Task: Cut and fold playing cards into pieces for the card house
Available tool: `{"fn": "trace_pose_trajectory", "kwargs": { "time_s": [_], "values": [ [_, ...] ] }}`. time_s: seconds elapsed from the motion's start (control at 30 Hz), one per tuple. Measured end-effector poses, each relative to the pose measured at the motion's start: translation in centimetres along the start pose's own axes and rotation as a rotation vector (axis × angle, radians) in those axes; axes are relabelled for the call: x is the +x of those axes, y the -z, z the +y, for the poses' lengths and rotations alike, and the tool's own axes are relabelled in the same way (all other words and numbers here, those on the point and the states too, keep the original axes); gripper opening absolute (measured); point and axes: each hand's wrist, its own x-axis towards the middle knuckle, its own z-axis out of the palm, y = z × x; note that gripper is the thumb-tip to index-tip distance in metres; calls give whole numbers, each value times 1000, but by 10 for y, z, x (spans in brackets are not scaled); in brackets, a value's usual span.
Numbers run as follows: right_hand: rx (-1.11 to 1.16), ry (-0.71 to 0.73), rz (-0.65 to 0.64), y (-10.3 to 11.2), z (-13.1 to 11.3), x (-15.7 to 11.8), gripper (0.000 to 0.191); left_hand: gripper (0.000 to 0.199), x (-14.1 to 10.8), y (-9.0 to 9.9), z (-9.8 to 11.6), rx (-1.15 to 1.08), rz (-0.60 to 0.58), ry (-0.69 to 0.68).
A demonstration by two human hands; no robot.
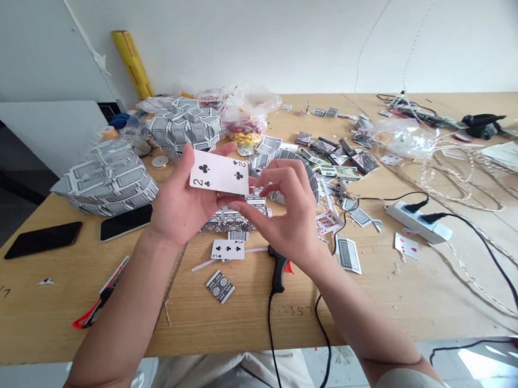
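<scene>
A two of clubs playing card (220, 173) lies face up in my left hand (180, 200), with my left thumb along its near end and the fingers under it. There seems to be some thickness beneath the card, but I cannot tell how many cards there are. My right hand (287, 202) is curled at the card's right end, its fingertips at the corner and its thumb low beside the edge. Below my hands lie a three of clubs (228, 249), a small patterned card piece (220, 286) and a black glue gun (278, 270). A block covered in folded cards (232, 219) is partly hidden behind my hands.
Shapes woven from folded cards (107, 179) stand at the left, near two phones (44, 240). A red-and-black cutter (101, 295) lies by my left forearm. Cut cards and card boxes (329, 152) are scattered at the back. A power strip (418, 223) and loose cables are at the right.
</scene>
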Motion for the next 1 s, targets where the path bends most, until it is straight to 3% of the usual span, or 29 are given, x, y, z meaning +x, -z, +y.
{"fn": "trace_pose_trajectory", "kwargs": {
  "time_s": [0.13, 0.33, 0.53, 0.6, 0.7, 0.8, 1.0],
  "values": [
    [42, -12, -38, -1, 3, -2, 26, 71, -4, -9, -3, -40, -55, 32],
    [204, -80, -69, 3, 4, -1, 30, 69, -8, -16, -3, -118, -31, 57],
    [387, -287, 33, 4, -3, 0, 19, 71, -5, -16, -8, -37, -68, 46],
    [420, -343, 48, 6, -4, 2, 24, 64, -6, -16, -10, 64, -2, -11],
    [403, -389, 33, 10, -2, 6, 39, 43, -10, -15, -8, 251, 233, -217],
    [370, -396, 23, 9, 1, 6, 32, 33, -17, -14, 0, 425, 353, -343],
    [431, -357, -1, 6, -1, 3, 19, 26, -21, -16, 6, 480, 203, -324]
  ]
}}
